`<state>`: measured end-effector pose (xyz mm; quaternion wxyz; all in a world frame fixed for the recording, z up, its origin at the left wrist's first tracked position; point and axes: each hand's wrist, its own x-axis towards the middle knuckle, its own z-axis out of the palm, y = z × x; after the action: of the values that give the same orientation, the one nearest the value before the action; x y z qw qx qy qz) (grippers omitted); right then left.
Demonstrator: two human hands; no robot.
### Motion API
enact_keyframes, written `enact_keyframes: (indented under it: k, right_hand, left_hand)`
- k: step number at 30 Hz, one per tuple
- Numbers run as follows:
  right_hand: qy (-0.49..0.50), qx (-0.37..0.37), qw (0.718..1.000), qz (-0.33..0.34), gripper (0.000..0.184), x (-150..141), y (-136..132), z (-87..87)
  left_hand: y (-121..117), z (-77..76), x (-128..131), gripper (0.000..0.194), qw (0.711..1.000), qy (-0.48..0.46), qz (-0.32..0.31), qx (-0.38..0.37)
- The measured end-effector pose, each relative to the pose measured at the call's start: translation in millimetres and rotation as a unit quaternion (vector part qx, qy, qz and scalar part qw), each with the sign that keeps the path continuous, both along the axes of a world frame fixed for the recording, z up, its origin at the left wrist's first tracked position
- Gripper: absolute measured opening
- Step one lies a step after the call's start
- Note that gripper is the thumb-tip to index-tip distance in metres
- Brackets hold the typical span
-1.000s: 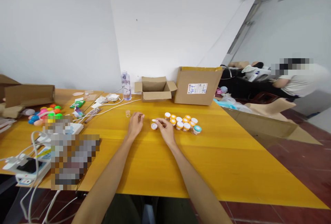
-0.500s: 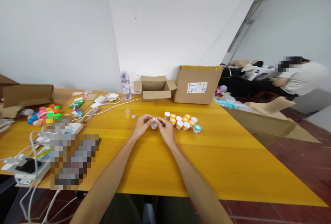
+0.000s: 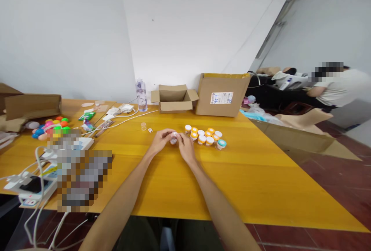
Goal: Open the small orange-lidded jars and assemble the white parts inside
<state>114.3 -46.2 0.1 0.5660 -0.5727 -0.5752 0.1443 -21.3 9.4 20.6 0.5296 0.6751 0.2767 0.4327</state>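
Note:
Over the middle of the table, my left hand (image 3: 162, 139) and my right hand (image 3: 186, 145) meet with fingertips pinched on small white dice (image 3: 174, 133) with dark dots; how many they hold cannot be told. Just beneath the fingers stands a small clear jar (image 3: 173, 141), partly hidden by them. Left of my left hand lies another dotted white die or pair of dice (image 3: 150, 130), beside a small clear empty-looking cup (image 3: 143, 126). To the right of my right hand several small jars with white and orange lids (image 3: 201, 138) are grouped, one with a teal lid (image 3: 222, 143).
An open cardboard box (image 3: 174, 106) and a taped carton (image 3: 222, 98) stand against the wall, with a water bottle (image 3: 141, 95) to their left. Power strips (image 3: 52, 177), cables and colourful balls (image 3: 53, 126) occupy the left side. A person (image 3: 336, 87) sits far right.
My left hand has moved right from beside the clear cup to join my right hand over the jar. White dotted dice now show on the table where the left hand was.

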Motion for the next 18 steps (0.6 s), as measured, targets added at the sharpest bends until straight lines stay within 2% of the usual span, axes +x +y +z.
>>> enact_keyframes:
  k: [8, 18]
  right_hand:
    - [0.047, -0.032, 0.998, 0.031, 0.034, 1.8, 1.2, 1.5]
    - [0.05, -0.049, 0.997, 0.045, 0.038, 3.4, 1.5, 2.4]
  left_hand:
    - [-0.3, -1.2, -0.4, 0.037, 0.999, 0.01, -0.029, 0.022]
    - [-0.1, -1.0, -1.8, 0.037, 0.999, 0.014, -0.037, 0.021]
